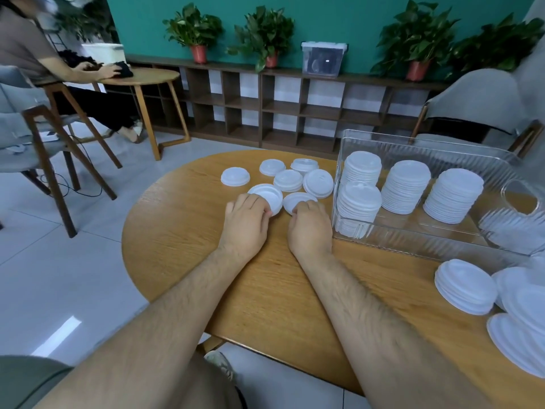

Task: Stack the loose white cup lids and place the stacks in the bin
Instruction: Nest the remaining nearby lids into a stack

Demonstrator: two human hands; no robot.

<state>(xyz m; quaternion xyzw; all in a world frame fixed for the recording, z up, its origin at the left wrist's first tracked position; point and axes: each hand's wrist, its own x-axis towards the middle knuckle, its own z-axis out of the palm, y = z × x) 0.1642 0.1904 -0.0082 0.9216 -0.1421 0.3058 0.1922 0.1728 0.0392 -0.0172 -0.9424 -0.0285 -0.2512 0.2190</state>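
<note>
Several loose white cup lids (288,180) lie on the round wooden table (182,231) ahead of me. My left hand (246,221) grips the near edge of an upturned lid (267,196). Just to its right, my right hand (309,228) pinches the near edge of another lid (298,200). A clear ribbed plastic bin (424,240) at the right holds several tall lid stacks (405,185). More short lid stacks (464,286) sit on the table at the near right.
A person sits at a small wooden table (147,76) at the far left, with a wooden chair (53,137) nearer. A low shelf (280,113) with potted plants lines the green wall. A grey armchair (477,104) stands behind the bin.
</note>
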